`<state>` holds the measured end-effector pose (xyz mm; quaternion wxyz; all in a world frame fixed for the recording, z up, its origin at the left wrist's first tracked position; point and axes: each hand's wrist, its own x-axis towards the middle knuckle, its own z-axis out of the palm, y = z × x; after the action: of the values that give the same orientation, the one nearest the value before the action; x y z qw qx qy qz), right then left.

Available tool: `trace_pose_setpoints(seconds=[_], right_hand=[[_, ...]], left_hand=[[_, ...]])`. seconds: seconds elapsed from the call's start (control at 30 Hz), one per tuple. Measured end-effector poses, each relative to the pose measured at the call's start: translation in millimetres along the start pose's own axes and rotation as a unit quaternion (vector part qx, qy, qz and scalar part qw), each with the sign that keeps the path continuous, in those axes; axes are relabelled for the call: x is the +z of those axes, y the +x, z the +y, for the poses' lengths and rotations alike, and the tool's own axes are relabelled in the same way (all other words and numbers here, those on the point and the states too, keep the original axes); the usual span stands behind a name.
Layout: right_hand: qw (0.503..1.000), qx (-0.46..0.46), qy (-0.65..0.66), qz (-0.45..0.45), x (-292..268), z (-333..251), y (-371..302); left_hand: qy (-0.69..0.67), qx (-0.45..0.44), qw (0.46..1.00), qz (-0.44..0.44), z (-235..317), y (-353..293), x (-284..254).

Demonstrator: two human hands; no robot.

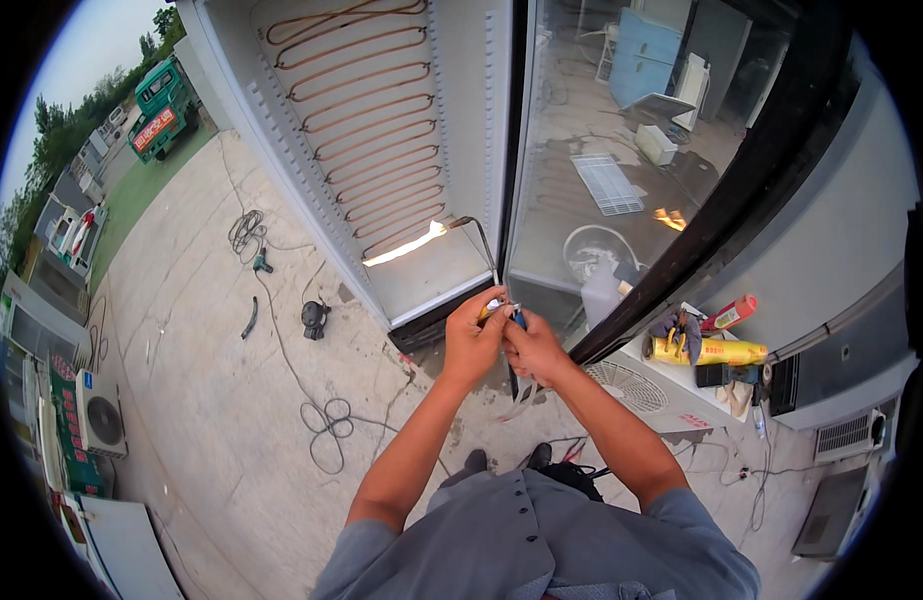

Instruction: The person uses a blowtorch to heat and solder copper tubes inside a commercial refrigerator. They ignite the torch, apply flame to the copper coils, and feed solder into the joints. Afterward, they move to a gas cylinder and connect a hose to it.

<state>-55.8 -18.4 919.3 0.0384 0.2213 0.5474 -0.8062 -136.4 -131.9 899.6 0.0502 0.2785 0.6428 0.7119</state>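
Head view: left hand (470, 335) and right hand (535, 350) meet with fingers closed around the handle end of the slim, bent, dark metal gas torch (487, 248), lit, its yellow-white flame (407, 246) reaching across the open, white-lined upright cabinet (477, 120), below most of the serpentine copper coil (375, 136). Step in hand looks like flame setting at the handle. Next move calls for steady grip, flame aimed clear of liner.

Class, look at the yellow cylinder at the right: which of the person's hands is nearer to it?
Right. The right hand is to the left of the yellow cylinder; the left hand is farther left, beyond the right one.
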Motion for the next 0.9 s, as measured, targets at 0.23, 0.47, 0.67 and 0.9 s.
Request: trace_pose_setpoints(seconds=[0.23, 0.47, 0.67, 0.9], right_hand=[[0.999, 0.020, 0.033, 0.009, 1, -1, -5], [1.000, 0.000, 0.010, 0.000, -5, 9, -2], [1.000, 0.002, 0.011, -0.001, -2, 7, -4], [1.000, -0.001, 0.011, 0.001, -1, 8, -4]], left_hand=[[0.010, 0.004, 1.000, -0.003, -1, -4, 1], [-0.001, 0.012, 1.000, -0.003, 1, -8, 1], [-0.002, 0.001, 1.000, -0.003, 6, -8, 1], [-0.007, 0.017, 1.000, -0.008, 1, -7, -1]])
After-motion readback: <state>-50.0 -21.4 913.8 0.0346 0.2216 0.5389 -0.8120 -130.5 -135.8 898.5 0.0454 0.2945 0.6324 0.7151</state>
